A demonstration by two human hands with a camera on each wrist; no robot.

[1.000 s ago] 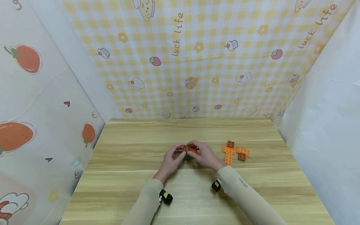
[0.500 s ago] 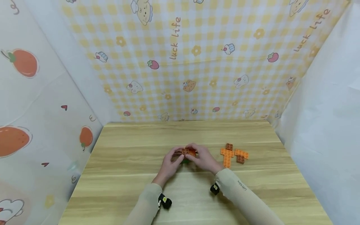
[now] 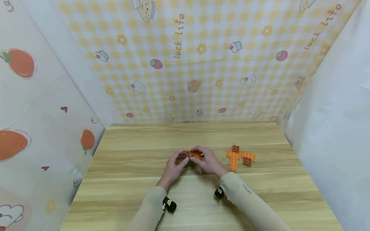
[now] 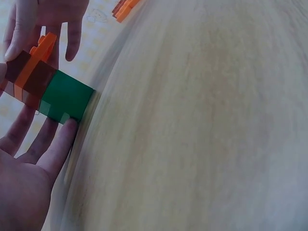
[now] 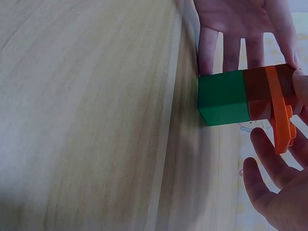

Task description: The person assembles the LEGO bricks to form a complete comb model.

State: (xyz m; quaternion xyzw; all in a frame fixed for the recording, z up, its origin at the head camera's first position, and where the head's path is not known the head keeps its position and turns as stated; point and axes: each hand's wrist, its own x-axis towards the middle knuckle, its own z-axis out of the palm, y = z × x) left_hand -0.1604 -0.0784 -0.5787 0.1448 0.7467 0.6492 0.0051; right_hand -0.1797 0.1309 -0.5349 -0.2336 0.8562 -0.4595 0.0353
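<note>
Between both hands a stack of building blocks stands on the table. Its base is a green block (image 5: pixel 224 98); above come a brown brick (image 4: pixel 38 79), a thin orange plate (image 5: pixel 280 120) jutting toward my right hand, and another brown brick (image 3: pixel 189 154) on top. My left hand (image 3: pixel 174 164) holds the stack from the left, its thumb at the top brick and its lower fingers beside the green block. From the right, my right hand (image 3: pixel 209 162) pinches the top with thumb and forefinger, while its other fingers are spread apart from the blocks.
Right of the hands lie a T-shaped group of orange pieces (image 3: pixel 233 160) with a brown brick (image 3: pixel 235 148) at its far end, and an orange plate (image 3: pixel 248 156) with a brown brick (image 3: pixel 247 161) against it. A patterned cloth (image 3: pixel 202 70) stands behind the wooden table (image 3: pixel 130 141).
</note>
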